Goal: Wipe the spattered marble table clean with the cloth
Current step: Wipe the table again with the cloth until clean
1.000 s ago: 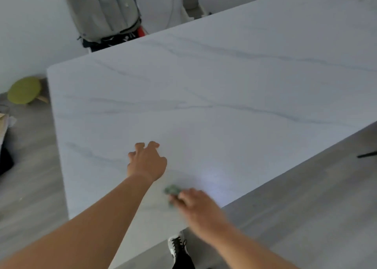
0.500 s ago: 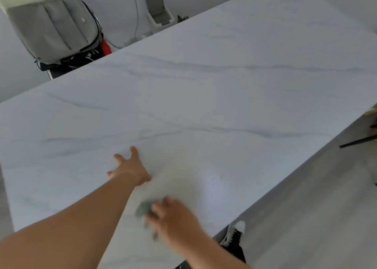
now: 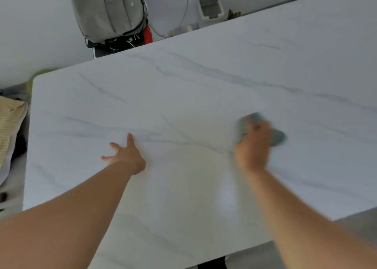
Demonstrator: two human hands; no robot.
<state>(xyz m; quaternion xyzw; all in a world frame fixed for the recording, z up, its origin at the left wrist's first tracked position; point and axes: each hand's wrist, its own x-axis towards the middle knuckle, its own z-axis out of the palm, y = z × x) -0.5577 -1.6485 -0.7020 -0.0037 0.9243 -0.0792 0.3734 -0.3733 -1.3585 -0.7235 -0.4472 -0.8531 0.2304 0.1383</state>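
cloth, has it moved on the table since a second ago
Yes. The cloth under the right hand has gone from the table's near edge, beside the left hand, out to the right and further in across the marble.

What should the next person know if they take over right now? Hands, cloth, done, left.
Left hand: open, fingers spread, resting flat on the white grey-veined marble table.
Right hand: on the crumpled teal cloth, which lies on the table out to the right of the left hand; motion blur hides whether the fingers curl round it.
Done: cannot judge; no spatter is plainly visible, only faint specks near the front edge.
Left: probably the far and left parts of the table, then a check of the near edge.
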